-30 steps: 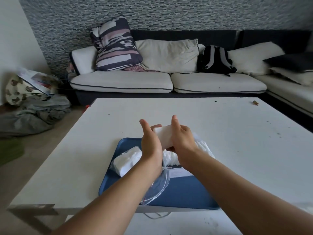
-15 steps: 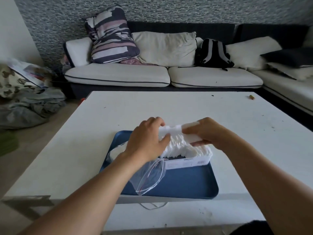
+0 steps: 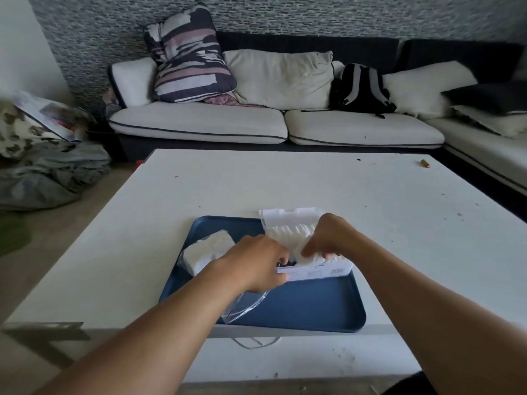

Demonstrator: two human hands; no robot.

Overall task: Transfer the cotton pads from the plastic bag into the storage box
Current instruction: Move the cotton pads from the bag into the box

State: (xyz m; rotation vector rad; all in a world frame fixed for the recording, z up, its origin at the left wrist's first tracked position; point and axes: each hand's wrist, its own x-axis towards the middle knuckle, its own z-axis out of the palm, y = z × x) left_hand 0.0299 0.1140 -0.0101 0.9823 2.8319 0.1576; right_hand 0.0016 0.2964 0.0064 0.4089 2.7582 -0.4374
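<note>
A white storage box (image 3: 319, 270) with its lid tipped back stands on a blue tray (image 3: 308, 306), and a row of white cotton pads (image 3: 288, 233) fills it. My left hand (image 3: 256, 265) rests at the box's near left corner, fingers curled against the pads and the box wall. My right hand (image 3: 328, 238) reaches down into the box, fingertips pressing on the pads. A clear plastic bag (image 3: 208, 250) with more cotton pads lies on the tray's left side, its open end trailing under my left wrist.
The tray sits near the front edge of a white table (image 3: 285, 183). A small brown object (image 3: 425, 163) lies at the table's far right. Behind stands a sofa (image 3: 256, 121) with cushions and a black backpack (image 3: 360, 89). Clothes are piled on the floor at left.
A stack of pads held up between both hands has come down into the box. Both hands now press low on the pads, and the box lid is visible behind them.
</note>
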